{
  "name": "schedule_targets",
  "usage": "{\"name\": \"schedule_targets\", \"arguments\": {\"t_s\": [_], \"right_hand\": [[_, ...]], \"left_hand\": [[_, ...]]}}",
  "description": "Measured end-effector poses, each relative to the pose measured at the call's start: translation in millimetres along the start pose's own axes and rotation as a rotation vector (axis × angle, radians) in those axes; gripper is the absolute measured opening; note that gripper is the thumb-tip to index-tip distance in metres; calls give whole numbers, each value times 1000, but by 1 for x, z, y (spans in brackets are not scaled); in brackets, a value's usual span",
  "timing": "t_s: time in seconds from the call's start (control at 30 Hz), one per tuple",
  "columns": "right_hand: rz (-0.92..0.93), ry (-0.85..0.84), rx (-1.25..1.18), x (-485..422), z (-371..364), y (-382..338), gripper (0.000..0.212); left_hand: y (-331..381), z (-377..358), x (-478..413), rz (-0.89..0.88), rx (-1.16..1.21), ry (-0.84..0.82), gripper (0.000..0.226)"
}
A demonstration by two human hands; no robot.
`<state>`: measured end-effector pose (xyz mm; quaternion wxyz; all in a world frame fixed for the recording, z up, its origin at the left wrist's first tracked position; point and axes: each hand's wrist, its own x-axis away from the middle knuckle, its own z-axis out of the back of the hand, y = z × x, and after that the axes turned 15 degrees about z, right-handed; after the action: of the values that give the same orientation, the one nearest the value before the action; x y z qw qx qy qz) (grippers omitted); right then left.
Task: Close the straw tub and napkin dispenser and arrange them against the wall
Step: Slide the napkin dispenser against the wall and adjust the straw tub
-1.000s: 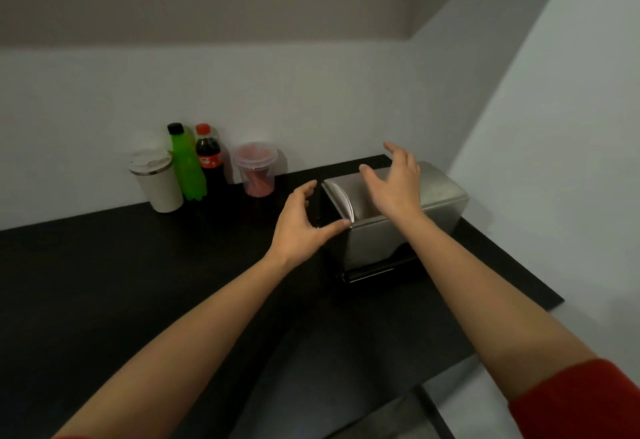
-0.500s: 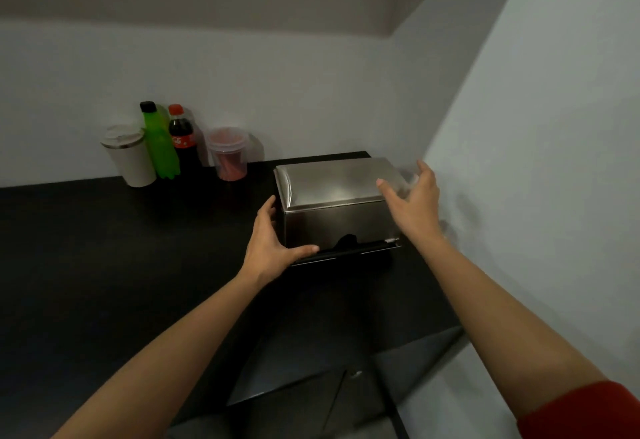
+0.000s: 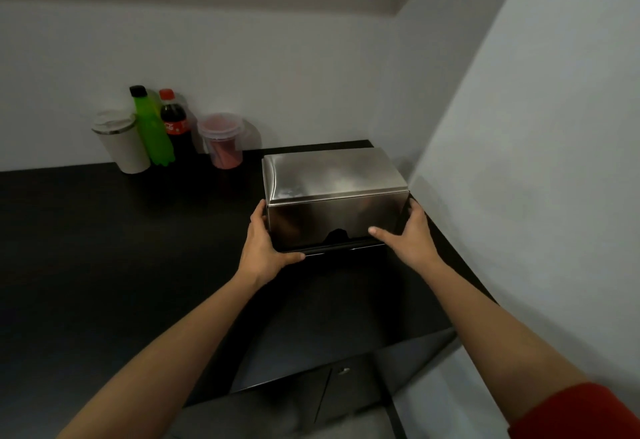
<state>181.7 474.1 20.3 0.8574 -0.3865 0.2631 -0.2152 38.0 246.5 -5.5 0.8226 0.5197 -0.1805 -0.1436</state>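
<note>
A steel napkin dispenser [image 3: 332, 179] sits on the black counter [image 3: 104, 248] in the right back corner, its lid down and its slot facing me. My left hand [image 3: 263, 248] clasps its lower left corner, thumb under the front edge. My right hand [image 3: 408, 234] clasps its right side, thumb on the front face. The clear straw tub [image 3: 223, 142] with red straws stands against the back wall, left of the dispenser, with its lid on.
A white tumbler [image 3: 121, 142], a green bottle [image 3: 152, 127] and a cola bottle [image 3: 175, 125] line the back wall left of the tub. The side wall [image 3: 519, 161] runs close to the dispenser's right. A cabinet door [image 3: 346, 390] is below the counter's front edge.
The dispenser has been turned from skewed to square with the back wall. Both hands dropped from its top and sides to grip its lower front corners.
</note>
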Motion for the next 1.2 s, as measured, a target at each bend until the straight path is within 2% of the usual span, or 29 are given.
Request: {"name": "schedule_targets", "arguments": {"t_s": [0.2, 0.4, 0.67, 0.9, 1.2], "right_hand": [[17, -150, -59, -1, -10, 22, 107], [17, -127, -67, -4, -21, 33, 101], [24, -226, -60, -18, -19, 40, 96], [34, -250, -33, -35, -22, 47, 93], [38, -263, -48, -73, -36, 47, 91]], "left_hand": [[0, 2, -13, -4, -45, -45, 132], [-5, 2, -18, -1, -50, -67, 136], [-3, 5, -31, -14, -31, -84, 138], [-7, 7, -38, -36, -112, -187, 154], [-2, 8, -71, 4, -88, -139, 152]]}}
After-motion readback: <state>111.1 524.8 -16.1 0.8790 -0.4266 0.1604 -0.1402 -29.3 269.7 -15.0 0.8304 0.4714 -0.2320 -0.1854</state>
